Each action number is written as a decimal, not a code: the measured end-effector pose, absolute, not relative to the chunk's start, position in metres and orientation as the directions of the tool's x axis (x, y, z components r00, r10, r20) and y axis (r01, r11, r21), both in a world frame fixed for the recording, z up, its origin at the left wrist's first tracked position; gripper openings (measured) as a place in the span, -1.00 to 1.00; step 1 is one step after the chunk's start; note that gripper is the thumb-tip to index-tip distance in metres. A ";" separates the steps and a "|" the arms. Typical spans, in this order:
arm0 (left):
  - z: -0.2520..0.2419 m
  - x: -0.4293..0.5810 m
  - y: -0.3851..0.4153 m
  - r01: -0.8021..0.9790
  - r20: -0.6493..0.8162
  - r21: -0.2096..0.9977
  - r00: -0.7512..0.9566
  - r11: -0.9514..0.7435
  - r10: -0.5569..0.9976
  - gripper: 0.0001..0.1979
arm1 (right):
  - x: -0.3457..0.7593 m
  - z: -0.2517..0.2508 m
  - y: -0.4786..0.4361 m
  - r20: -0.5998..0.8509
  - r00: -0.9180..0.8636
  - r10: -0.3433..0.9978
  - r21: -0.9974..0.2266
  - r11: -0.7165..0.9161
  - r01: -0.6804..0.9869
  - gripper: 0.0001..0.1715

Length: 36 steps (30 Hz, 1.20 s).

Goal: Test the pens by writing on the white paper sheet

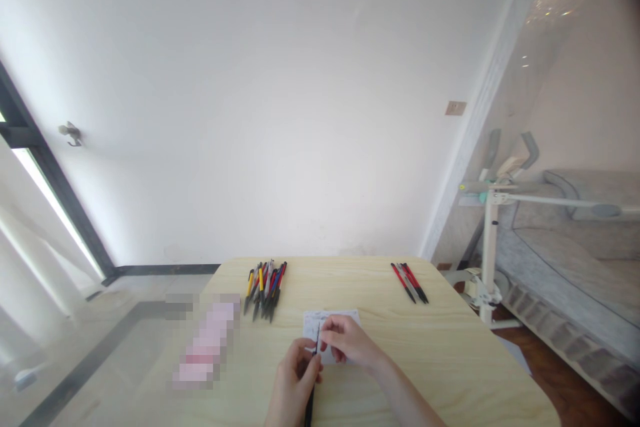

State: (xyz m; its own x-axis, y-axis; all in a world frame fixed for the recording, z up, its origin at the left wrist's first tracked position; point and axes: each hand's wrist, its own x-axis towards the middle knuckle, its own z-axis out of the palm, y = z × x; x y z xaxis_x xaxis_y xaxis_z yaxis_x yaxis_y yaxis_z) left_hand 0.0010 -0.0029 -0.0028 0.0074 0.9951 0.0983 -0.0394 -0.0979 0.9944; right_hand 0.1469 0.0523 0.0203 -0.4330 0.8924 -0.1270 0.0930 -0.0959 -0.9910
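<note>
Both hands meet over a small white paper (pixel 314 321) with scribbles on a light wooden table (pixel 450 360). My left hand (pixel 295 380) is closed around the barrel of a dark pen (pixel 311 400) that points up toward the paper. My right hand (pixel 350 340) pinches the pen's upper end between thumb and fingers. A bundle of several pens (pixel 265 287) with yellow, red and black barrels lies to the upper left. A smaller group of red and black pens (pixel 410 282) lies at the table's far right.
A blurred pink patch (pixel 207 345) lies on the table's left part. A white stand (pixel 491 260) and a grey sofa (pixel 585 247) are to the right. A white wall is behind the table, with a dark window frame (pixel 50 173) at left.
</note>
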 end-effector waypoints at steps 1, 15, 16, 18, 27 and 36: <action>-0.003 0.001 -0.003 -0.040 0.096 0.995 0.004 -0.096 0.995 -0.78 | 0.150 0.020 0.052 -0.132 -0.436 0.890 -0.990 -0.100 0.094 -0.86; -0.004 0.002 -0.004 -0.020 0.102 0.995 -0.006 -0.102 0.995 -0.79 | 0.208 0.036 0.064 -0.021 -0.227 0.974 -0.991 0.009 0.132 -0.82; -0.005 0.002 -0.004 -0.022 0.104 0.994 -0.006 -0.104 0.995 -0.79 | 0.211 0.036 0.065 -0.015 -0.226 0.974 -0.987 0.021 0.156 -0.82; -0.006 0.002 -0.003 -0.021 0.106 0.994 -0.003 -0.106 0.994 -0.79 | 0.215 0.034 0.066 0.004 -0.233 0.973 -0.975 0.056 0.215 -0.81; -0.009 0.001 -0.001 -0.001 0.120 0.993 0.000 -0.120 0.993 -0.80 | 0.213 0.027 0.068 0.172 -0.268 0.948 -0.747 0.303 0.592 -0.85; -0.011 0.001 -0.004 -0.001 0.111 0.994 0.010 -0.111 0.994 -0.80 | 0.210 0.037 0.061 0.137 -0.521 0.843 -0.344 0.533 0.773 -0.58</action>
